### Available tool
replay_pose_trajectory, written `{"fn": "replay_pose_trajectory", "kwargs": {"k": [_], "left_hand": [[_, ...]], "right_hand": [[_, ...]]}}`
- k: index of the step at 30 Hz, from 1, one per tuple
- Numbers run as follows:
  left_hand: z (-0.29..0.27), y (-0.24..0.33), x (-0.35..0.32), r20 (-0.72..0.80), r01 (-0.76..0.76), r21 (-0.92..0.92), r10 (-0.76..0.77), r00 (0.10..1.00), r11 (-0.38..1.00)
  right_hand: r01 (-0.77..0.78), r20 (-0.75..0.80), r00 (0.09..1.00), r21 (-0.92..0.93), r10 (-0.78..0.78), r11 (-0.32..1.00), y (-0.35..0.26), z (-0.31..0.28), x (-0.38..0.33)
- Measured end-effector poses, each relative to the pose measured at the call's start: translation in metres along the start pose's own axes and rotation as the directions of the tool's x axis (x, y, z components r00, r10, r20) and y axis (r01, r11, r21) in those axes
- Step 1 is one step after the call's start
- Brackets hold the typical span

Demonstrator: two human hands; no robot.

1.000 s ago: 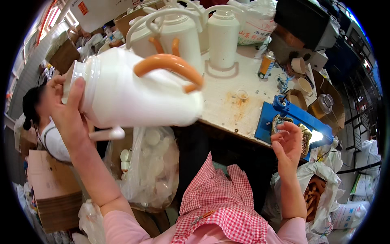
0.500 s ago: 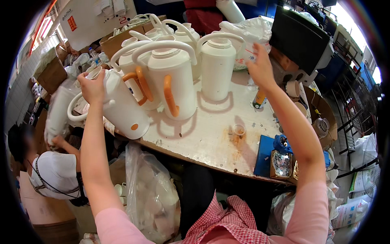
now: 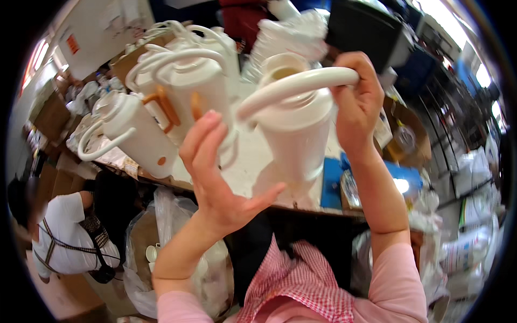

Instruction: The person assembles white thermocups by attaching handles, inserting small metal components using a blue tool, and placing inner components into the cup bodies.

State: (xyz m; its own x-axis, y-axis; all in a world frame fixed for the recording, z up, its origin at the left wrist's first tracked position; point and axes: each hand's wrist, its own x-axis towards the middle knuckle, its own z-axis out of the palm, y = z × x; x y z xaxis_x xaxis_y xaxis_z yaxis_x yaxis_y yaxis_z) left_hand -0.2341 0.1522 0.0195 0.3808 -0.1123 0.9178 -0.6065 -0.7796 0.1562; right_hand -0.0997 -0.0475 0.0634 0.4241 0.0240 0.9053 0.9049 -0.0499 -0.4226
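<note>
A large white thermos jug (image 3: 299, 141) stands or hangs over the near right part of the table, slightly blurred. My right hand (image 3: 360, 107) is closed around the right end of its curved white carrying handle (image 3: 293, 91). To the left of this jug, my left hand (image 3: 215, 175) has its fingers spread and holds nothing. Beyond it stands another white jug (image 3: 207, 81) with an orange side handle (image 3: 196, 105). A further white jug (image 3: 141, 132) leans at the table's left edge, untouched. Whether the held jug's base touches the table is unclear.
More white jugs (image 3: 219, 43) crowd the back left of the table (image 3: 245, 156). A white plastic bag (image 3: 288, 40) lies behind. A blue piece of equipment (image 3: 331, 185) sits at the right edge. Below left is a clear plastic bag (image 3: 167, 210); a seated person (image 3: 67, 220) works nearby.
My left hand has let go of the leaning jug and moved right and nearer, opening. My right hand has taken a jug's carrying handle; that jug has come nearer. The view has shifted.
</note>
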Motion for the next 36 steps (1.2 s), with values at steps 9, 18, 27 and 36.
{"fn": "replay_pose_trajectory", "kwargs": {"k": [9, 18, 27, 36], "left_hand": [[-0.059, 0.128, -0.107, 0.053, 0.62, -0.709, -0.852, 0.521, 0.336], [-0.065, 0.044, -0.256, 0.253, 0.996, -0.071, -0.966, -0.042, -0.062], [-0.039, 0.064, -0.257, 0.642, 0.943, -0.282, -0.765, 0.049, -0.176], [-0.015, 0.057, -0.215, 0.63, 0.908, 0.032, -0.714, 0.306, 0.417]], "right_hand": [[-0.368, 0.6, 0.62, -0.346, 0.505, 0.863, -0.112, -0.098, -0.21], [-0.535, 0.758, 0.283, -0.385, 0.588, 0.752, -0.089, -0.126, -0.296], [-0.605, -0.012, 0.74, -0.449, 0.673, 0.658, -0.022, -0.218, -0.272], [-0.424, 0.065, 0.4, -0.871, 0.914, 0.247, 0.076, -0.295, -0.254]]}}
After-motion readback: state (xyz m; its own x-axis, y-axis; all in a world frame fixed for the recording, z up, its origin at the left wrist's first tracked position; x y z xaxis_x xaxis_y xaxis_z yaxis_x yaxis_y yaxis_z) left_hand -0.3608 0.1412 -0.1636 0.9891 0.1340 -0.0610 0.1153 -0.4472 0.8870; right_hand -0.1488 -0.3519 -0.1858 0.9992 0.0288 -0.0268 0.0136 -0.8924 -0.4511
